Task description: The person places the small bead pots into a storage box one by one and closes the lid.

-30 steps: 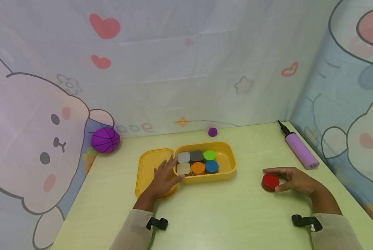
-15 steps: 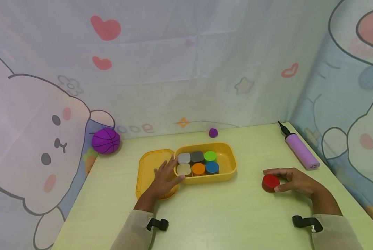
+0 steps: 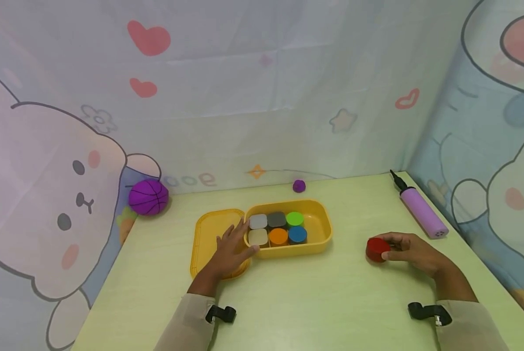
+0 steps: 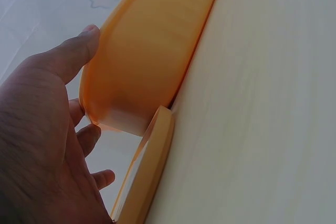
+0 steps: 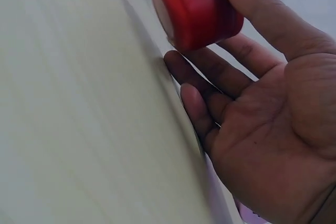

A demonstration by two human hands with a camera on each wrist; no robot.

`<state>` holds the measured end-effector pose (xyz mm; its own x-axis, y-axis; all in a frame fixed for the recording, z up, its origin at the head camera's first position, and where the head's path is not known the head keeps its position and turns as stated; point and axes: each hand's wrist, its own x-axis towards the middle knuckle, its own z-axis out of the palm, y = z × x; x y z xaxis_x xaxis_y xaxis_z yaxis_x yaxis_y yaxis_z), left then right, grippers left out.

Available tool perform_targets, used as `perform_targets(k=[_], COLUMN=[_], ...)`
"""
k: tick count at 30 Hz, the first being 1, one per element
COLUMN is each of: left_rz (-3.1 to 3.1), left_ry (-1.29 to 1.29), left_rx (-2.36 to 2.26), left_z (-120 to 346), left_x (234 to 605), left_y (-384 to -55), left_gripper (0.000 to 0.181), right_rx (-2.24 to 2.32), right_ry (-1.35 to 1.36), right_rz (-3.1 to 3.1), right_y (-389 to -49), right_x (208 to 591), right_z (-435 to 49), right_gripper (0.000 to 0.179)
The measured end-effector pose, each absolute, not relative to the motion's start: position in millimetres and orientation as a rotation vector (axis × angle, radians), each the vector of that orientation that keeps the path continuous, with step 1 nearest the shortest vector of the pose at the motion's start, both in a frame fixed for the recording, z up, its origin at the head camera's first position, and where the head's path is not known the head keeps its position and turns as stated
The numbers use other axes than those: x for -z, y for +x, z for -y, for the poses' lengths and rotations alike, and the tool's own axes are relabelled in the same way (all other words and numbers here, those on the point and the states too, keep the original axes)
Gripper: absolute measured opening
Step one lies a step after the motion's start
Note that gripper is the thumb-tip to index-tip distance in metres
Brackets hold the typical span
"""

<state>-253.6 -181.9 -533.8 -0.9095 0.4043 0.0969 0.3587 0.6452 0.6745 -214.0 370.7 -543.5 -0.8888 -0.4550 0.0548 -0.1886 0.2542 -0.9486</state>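
Observation:
Thumb and fingers of my right hand [image 3: 413, 254] pinch a short red cylinder [image 3: 377, 249], right of the yellow box. In the right wrist view the red cylinder [image 5: 197, 9] is tilted and raised off the table, its pale underside partly showing. My left hand [image 3: 231, 251] has its fingers spread at the left end of the yellow box [image 3: 297, 249], thumb at the near corner. In the left wrist view the thumb lies at the rim of the box [image 4: 142, 56]. Inside stand grey, dark grey, green, beige, orange and blue [image 3: 298, 234] pieces, some round-topped, some square-topped.
A yellow lid [image 3: 206, 239] lies flat at the box's left, partly under my left forearm. At the back left sits a purple basketball [image 3: 148, 197]. A small purple object [image 3: 299, 185] is behind the box. A lilac hand pump [image 3: 424, 212] lies near the right edge.
My right hand has closed its fingers on the red cylinder and lifted it slightly, shifting it a little up and left. My left hand has stayed at the box.

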Motion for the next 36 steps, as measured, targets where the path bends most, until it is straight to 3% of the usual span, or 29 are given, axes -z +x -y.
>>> perform_targets(k=[13, 23, 36], left_rz=[-2.788, -2.794, -2.786], left_ry=[0.661, 0.669, 0.655], left_rx=[-1.127, -1.128, -1.124], left_z=[183, 183, 183], left_x=[532, 530, 530], left_y=[-251, -253, -253], left_gripper=[0.086, 0.086, 0.086], right_rx=[1.864, 1.912, 2.044], right_ry=[-0.511, -0.250, -0.322], right_rz=[-2.568, -2.749, -2.907], right_y=[-216, -230, -251], right_x=[539, 523, 525], right_z=[-337, -288, -239], right_gripper=[0.036, 0.045, 0.046])
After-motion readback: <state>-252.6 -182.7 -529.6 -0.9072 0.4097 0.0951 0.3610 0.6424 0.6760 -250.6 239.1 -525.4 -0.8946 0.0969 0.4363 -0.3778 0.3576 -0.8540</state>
